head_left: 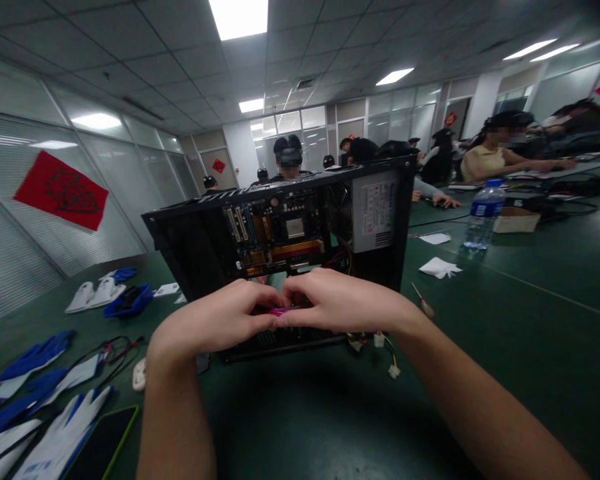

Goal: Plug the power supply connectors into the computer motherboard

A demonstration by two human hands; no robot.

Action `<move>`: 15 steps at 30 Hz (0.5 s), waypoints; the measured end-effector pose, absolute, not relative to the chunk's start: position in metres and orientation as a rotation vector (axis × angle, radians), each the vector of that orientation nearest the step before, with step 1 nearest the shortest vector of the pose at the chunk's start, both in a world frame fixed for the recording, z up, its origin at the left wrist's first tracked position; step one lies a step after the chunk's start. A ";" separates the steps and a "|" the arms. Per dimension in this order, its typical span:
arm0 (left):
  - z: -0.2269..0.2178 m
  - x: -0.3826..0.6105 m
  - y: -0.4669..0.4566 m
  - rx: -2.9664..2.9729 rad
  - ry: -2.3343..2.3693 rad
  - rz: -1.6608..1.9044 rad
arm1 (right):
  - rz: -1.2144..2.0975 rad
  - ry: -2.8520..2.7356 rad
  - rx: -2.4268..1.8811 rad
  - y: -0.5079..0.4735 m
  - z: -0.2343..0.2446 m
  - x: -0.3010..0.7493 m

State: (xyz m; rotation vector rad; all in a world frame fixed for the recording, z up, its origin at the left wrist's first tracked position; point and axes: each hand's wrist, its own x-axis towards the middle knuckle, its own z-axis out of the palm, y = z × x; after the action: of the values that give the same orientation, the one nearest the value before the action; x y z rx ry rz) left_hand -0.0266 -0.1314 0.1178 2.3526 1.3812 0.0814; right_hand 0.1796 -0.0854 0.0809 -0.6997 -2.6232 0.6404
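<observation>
An open black computer case [190, 247] stands on its side on the green table [505, 333], its motherboard [275, 237] and power supply [377, 213] facing me. My left hand [220, 320] and my right hand [340, 300] meet in front of the case's lower edge. Both are closed with fingertips pinched together on a small pink-magenta object [279, 311]. I cannot make out what that object is. Loose white cable connectors [380, 341] hang out at the case's lower right.
Blue and white gloves [35, 393] and a dark phone [103, 443] lie at the near left. A screwdriver [423, 301], crumpled tissue [439, 268] and a water bottle [484, 215] sit to the right. Several people work at tables behind.
</observation>
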 end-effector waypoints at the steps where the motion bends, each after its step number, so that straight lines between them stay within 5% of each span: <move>1: 0.119 -0.025 -0.133 2.350 1.367 0.084 | 0.545 -2.647 -0.700 -0.087 0.082 0.181; 15: 0.126 -0.033 -0.137 2.334 1.269 0.118 | 0.554 -2.604 -0.593 -0.100 0.105 0.211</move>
State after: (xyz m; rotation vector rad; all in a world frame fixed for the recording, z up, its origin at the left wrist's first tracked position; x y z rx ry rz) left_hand -0.0329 -0.1366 0.1258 2.3341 1.2693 0.1182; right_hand 0.2109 -0.1004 0.1050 -0.5929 -2.6041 0.5539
